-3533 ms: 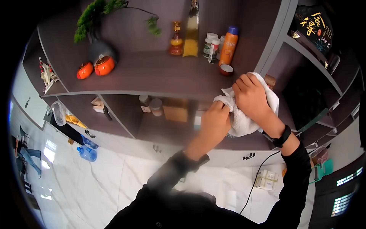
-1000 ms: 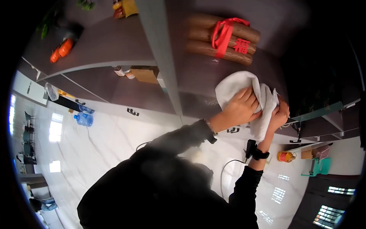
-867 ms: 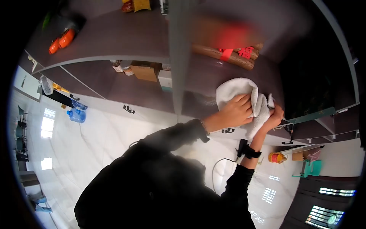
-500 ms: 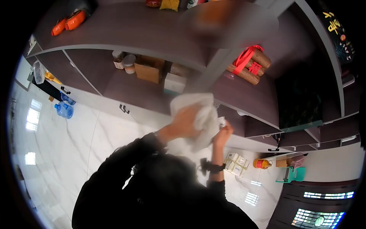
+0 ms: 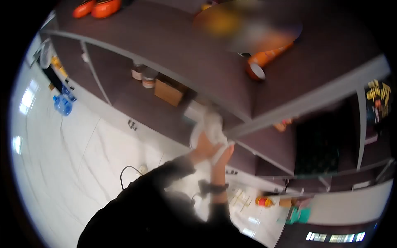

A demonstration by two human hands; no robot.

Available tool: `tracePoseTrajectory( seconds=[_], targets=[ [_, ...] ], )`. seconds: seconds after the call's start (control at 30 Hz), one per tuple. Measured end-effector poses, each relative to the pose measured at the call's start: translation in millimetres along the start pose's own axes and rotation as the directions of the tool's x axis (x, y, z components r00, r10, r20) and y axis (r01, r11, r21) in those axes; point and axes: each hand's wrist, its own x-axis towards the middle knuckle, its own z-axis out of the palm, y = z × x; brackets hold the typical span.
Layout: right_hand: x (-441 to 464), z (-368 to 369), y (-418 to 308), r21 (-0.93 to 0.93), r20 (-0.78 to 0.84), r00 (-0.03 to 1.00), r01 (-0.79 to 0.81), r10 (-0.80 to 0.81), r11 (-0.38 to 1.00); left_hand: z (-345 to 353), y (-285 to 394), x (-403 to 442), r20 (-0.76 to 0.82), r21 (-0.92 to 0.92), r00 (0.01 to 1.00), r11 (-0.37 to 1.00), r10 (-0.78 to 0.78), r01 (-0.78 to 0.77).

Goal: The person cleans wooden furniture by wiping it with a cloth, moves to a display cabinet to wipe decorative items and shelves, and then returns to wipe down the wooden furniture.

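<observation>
A white cloth [image 5: 213,126], blurred by motion, is bunched between my two hands in front of the shelf unit's lower compartment. My left hand [image 5: 202,149] grips the cloth from its left side. At the cloth's right edge, my right hand [image 5: 225,155] is closed on it, with a black band on the wrist. Just behind the cloth, a white box [image 5: 194,111] stands in the lower compartment beside an open cardboard box [image 5: 169,91]. The fingertips of both hands are smeared.
Two jars [image 5: 149,78] stand left of the cardboard box. On the upper shelf [image 5: 165,45] are an orange can [image 5: 273,53], a small bowl [image 5: 256,72] and orange ornaments [image 5: 106,8]. A blue water bottle [image 5: 62,105] and an oil bottle [image 5: 264,201] are on the floor.
Both hands and the cloth have moved from the right-hand compartment, past the divider, to the lower left compartment. The view has turned, bringing the orange can back into sight.
</observation>
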Motion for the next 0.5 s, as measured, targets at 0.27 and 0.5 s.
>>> tracePoseTrajectory(
  seconds=[0.27, 0.5],
  targets=[
    [-31.3, -56.7, 42.9, -0.741, 0.286, 0.950, 0.138, 0.123, 0.657, -26.5, -28.5, -52.8, -0.124, 0.229, 0.983, 0.961, -0.132, 0.158],
    [-68.9, -72.3, 97.9, -0.611, 0.234, 0.894, -0.172, 0.383, 0.773, -61.9, -54.4, -123.7, 0.177, 0.378, 0.854, 0.835, -0.489, 0.399]
  ],
)
